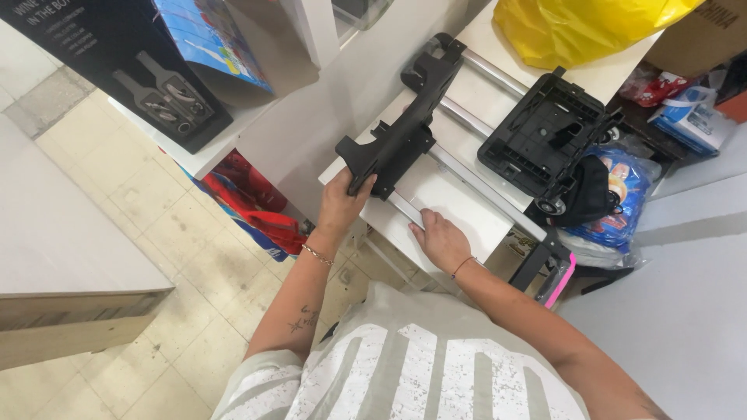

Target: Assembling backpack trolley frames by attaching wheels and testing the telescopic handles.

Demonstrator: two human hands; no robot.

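My left hand (340, 201) grips the near end of a long black plastic bracket (405, 124), which lies across a white board and two silver metal rails (467, 117). Fingers together, my right hand (440, 237) rests flat on the white board (459, 206) beside the near end of one rail, holding nothing. A square black plastic base with small wheels (548, 144) lies on the board to the right of the rails.
A yellow plastic bag (580, 27) sits at the far end of the board. Packaged goods and a blue bag (622, 194) crowd the right. A dark box (124, 70) stands on a white shelf at left. Tiled floor lies below, with a table (62, 249) at left.
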